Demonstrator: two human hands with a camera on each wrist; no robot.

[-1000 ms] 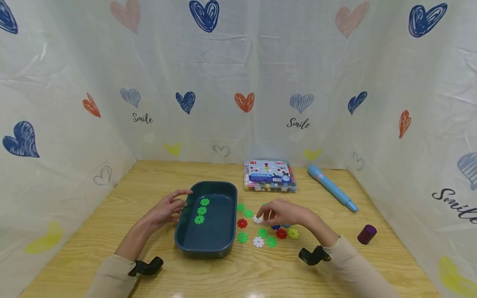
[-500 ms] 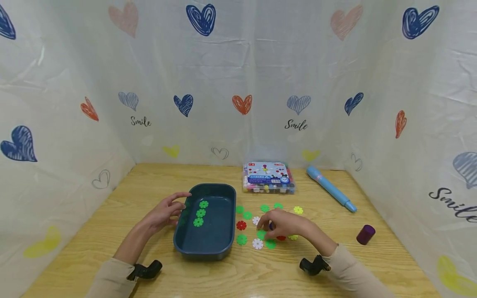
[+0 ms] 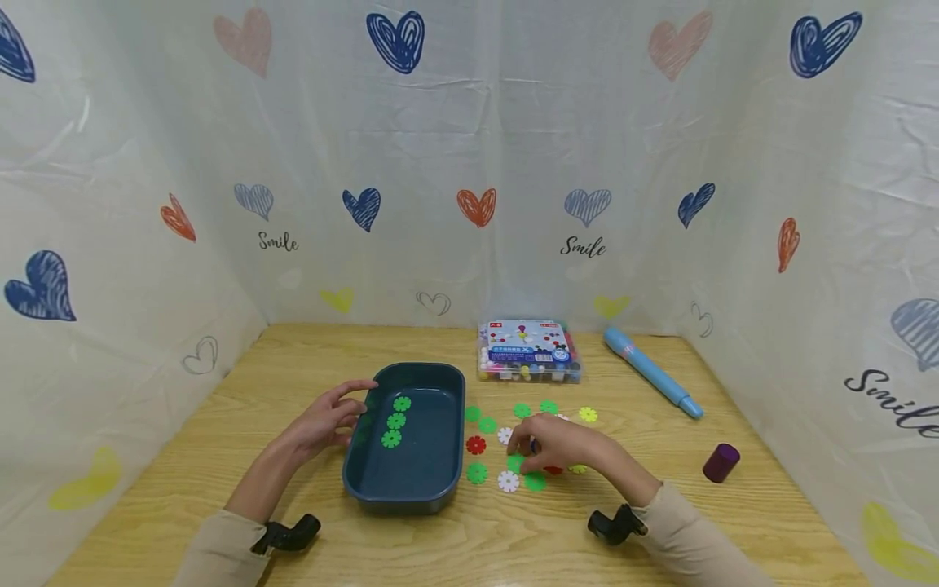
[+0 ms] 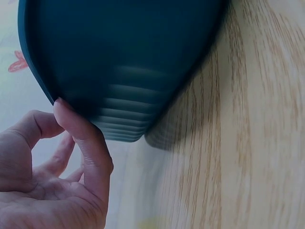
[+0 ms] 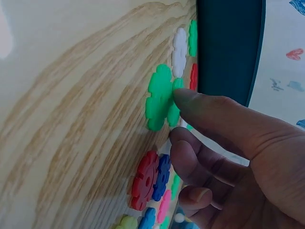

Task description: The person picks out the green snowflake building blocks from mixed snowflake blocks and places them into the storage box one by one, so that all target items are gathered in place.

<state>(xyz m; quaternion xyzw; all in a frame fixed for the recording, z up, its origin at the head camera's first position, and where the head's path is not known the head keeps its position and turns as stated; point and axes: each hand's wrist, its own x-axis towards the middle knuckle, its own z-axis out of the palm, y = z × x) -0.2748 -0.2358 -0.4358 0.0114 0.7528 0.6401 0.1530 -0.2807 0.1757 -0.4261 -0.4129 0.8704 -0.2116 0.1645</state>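
Observation:
My left hand [image 3: 323, 420] touches the left rim of a dark blue rectangular tray [image 3: 421, 473] with its fingertips, from outside. In the left wrist view the fingers [image 4: 90, 143] are bent and one tip lies right at the rim. Three green flower-shaped plastic discs [image 3: 396, 421] lie in a row inside the tray. My right hand [image 3: 553, 444] is low over loose discs on the table, thumb and index finger at opposite edges of a green disc [image 5: 173, 112]. Another green disc [image 5: 158, 98] lies beside it. The right hand partly hides red and blue discs.
More flower-shaped discs, white [image 3: 509, 481], red [image 3: 476, 444] and yellow [image 3: 588, 414], lie right of the tray. Behind them stands a clear box [image 3: 530, 350] of coloured pieces. A light blue tube [image 3: 653, 372] and a dark purple cylinder [image 3: 721, 462] are at right.
My right hand has moved slightly down and toward me, its fingertips passing from beside the white disc to the green one. The left hand stays at the tray rim.

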